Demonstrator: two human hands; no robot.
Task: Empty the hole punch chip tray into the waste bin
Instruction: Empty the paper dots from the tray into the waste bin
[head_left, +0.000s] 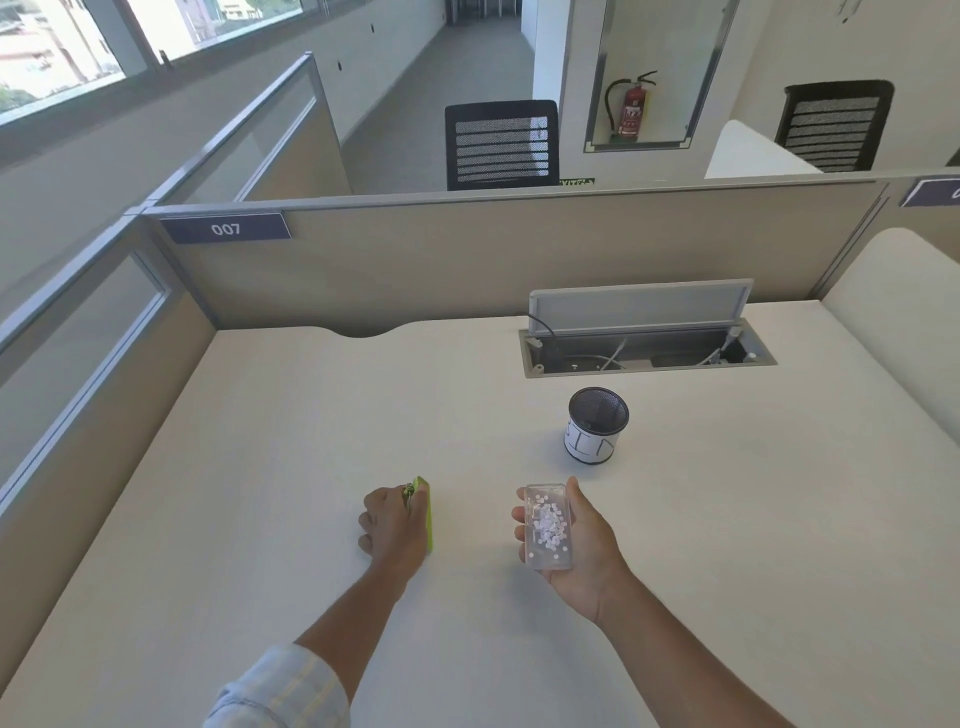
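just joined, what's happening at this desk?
A person is emptying a hole punch. The left hand holds the green hole punch on the desk. The right hand holds the clear chip tray, detached and still full of paper dots. The mesh waste bin stands just beyond; nothing tipped yet.

Open-plan office, cubicle workstation.
White desk (311, 415) was boxed in by beige partition panels (467, 260) with metal trim and glass strips on the left; a number plate "007" (226, 229) sat on the front panel, a second plate (935, 192) partly cut off at the right. A cable tray (649, 353) with its flap lid raised was set into the desk, cords inside. Two black mesh-back office chairs (501, 145) (834, 124) stood behind the partition. A red fire extinguisher (631, 106) stood in a wall recess. A carpeted aisle (441, 93) ran along windows (62, 52). A mesh cup bin (597, 423) sat on the desk.
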